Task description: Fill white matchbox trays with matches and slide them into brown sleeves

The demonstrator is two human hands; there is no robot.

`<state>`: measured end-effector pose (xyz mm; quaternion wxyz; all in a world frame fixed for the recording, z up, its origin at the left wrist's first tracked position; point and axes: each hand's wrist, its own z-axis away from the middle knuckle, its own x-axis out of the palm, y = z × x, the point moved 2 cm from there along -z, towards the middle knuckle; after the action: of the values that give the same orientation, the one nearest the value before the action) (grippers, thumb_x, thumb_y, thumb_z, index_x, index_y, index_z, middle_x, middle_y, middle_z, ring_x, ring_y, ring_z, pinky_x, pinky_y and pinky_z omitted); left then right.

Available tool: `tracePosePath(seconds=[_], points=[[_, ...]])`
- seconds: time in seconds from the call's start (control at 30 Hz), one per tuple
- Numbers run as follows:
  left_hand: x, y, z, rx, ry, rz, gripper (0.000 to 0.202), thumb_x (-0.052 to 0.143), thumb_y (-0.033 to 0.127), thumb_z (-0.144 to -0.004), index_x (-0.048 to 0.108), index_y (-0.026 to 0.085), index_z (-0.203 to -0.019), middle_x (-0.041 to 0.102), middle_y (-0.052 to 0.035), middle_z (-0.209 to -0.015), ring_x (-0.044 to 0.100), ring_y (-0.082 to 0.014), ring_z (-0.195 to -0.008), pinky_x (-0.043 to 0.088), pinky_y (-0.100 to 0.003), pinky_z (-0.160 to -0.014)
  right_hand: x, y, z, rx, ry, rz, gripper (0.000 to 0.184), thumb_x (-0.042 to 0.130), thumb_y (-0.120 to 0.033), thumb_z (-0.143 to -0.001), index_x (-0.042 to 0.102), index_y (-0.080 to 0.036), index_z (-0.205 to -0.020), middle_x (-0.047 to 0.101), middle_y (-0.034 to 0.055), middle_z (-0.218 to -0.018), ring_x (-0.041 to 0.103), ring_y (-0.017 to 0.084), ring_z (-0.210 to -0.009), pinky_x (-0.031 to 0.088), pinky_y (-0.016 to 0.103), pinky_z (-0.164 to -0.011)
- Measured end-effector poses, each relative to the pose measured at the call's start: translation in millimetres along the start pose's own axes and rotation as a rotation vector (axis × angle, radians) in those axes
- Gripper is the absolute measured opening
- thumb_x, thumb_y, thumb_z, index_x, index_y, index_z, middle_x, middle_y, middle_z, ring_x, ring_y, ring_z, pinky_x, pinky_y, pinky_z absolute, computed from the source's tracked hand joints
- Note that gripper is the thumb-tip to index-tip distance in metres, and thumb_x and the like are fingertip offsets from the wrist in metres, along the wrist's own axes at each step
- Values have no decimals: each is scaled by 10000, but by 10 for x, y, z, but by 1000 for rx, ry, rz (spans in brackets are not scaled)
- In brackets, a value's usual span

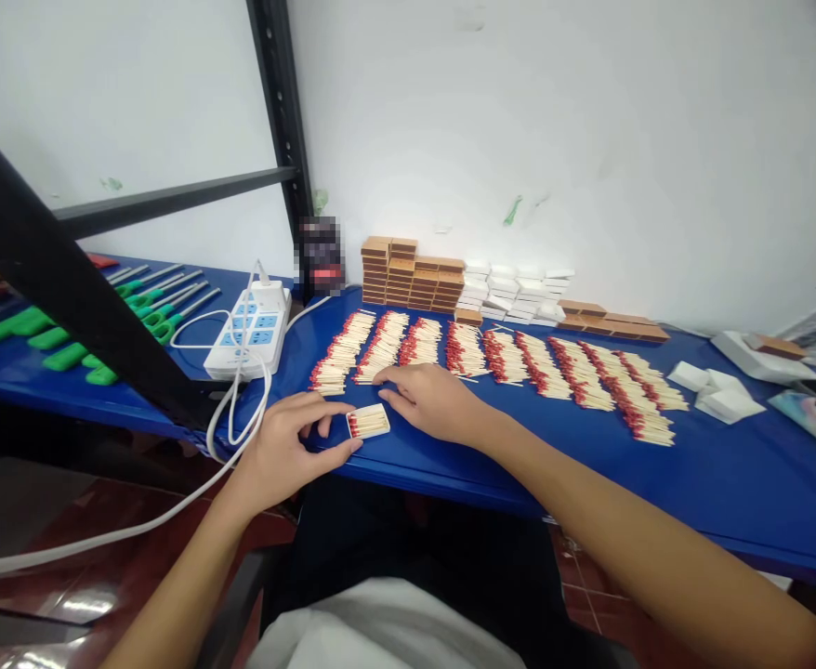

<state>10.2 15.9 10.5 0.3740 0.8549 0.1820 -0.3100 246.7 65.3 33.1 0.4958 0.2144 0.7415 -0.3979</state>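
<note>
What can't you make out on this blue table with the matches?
All in the head view:
Under the right hand: hidden by its palm and fingers.
Exact number of matches: too small and overlapping.
Dark object by the upright post: pixelated.
Green-handled tools: partly hidden by the slanting black bar.
Packet at right: cut off by the picture's edge.

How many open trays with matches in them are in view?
1: the white tray, held in the left hand near the edge of the blue table. Others may be hidden inside the stacked brown boxes at the back.
</note>
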Motion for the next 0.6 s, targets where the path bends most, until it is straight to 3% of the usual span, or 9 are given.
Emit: tracePosePath(seconds=[0.2, 0.37, 0.6], points=[[0, -3, 1, 9, 5, 0, 246, 855, 324, -904, 823, 232, -1130, 599, 30, -746, 513, -123, -666, 439, -253, -628, 25, 15, -23, 24, 8, 37, 232, 597, -269, -1080, 730, -195, -1254, 717, 34, -824, 647, 183, -791, 358, 278, -709], [-5, 3, 2, 9, 4, 0, 246, 850, 325, -905, 823, 230, -1130, 600, 27, -744, 514, -125, -664, 441, -254, -629, 37, 13, -36, 7, 14, 29, 211, 587, -254, -1083, 742, -198, -1215, 770, 66, -957, 673, 191, -863, 372, 280, -731], [-2, -1, 4, -3, -1, -1, 250, 854, 335, -904, 825, 235, -1131, 601, 28, -743, 519, -123, -662, 439, -251, -622, 61, 38, -62, 53, 4, 3, 133, 626, -258, -1064, 735, -186, -1086, 678, 15, -778, 594, 161, -730, 320, 268, -669]])
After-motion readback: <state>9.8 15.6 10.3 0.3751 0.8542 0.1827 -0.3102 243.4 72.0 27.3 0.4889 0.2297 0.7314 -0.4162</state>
